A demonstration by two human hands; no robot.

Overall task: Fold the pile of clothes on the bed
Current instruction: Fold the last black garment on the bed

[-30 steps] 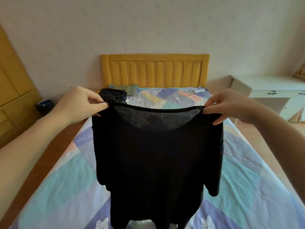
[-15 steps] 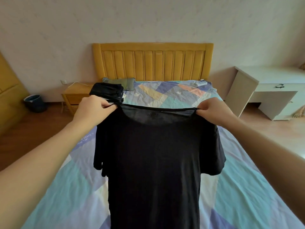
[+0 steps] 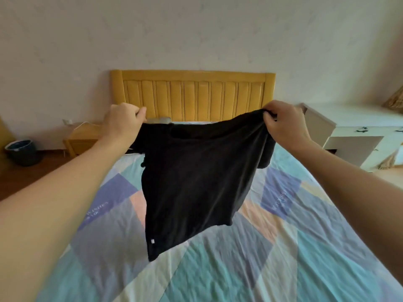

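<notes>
A black T-shirt [image 3: 196,175] hangs in the air over the bed [image 3: 283,247], stretched between my two hands by its shoulders. My left hand [image 3: 125,122] grips the left shoulder and my right hand [image 3: 283,125] pinches the bunched right shoulder. Both arms reach far forward toward the headboard. The shirt's hem swings out toward me, above the patchwork sheet, with a small white tag near its lower left corner. The dark clothes pile at the head of the bed is hidden behind the shirt.
A yellow wooden headboard [image 3: 192,94] stands against the wall. To the left are a wooden nightstand [image 3: 82,138] and a dark bin [image 3: 21,152] on the floor. A white desk [image 3: 353,131] stands right of the bed.
My arms have stretched forward and up, carrying the shirt toward the headboard. Its lower part has swung out over the bed. Both hands kept their hold.
</notes>
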